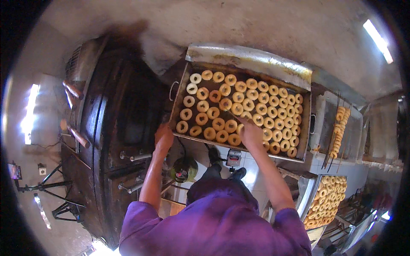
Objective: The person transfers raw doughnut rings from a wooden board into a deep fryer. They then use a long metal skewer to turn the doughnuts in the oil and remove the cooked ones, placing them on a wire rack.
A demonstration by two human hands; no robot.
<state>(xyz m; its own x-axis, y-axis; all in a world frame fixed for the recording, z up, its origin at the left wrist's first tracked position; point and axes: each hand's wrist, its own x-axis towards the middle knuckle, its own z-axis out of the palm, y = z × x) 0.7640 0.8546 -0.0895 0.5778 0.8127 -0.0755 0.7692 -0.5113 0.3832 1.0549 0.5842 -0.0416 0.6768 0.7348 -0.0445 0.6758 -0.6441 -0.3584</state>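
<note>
Rows of ring doughnuts (248,104) lie in a wide rectangular metal frying pan (309,128) with dark oil. Most are golden, a couple are browner, and the ones along the left side are paler. My right hand (250,132) reaches over the pan's near edge, closed round a thin stick whose tip is among the doughnuts near the middle. Part of the stick and some doughnuts are hidden by this hand. At the pan's near left corner is my left hand (164,136), its fingers curled at the rim; whether it grips the rim is unclear.
A dark oven or cabinet (128,105) with metal handles stands at left. On the right, doughnuts threaded on sticks (340,131) rest over a glass-like case, above a tray of stacked doughnuts (328,201). A green gas cylinder (189,169) stands below the pan.
</note>
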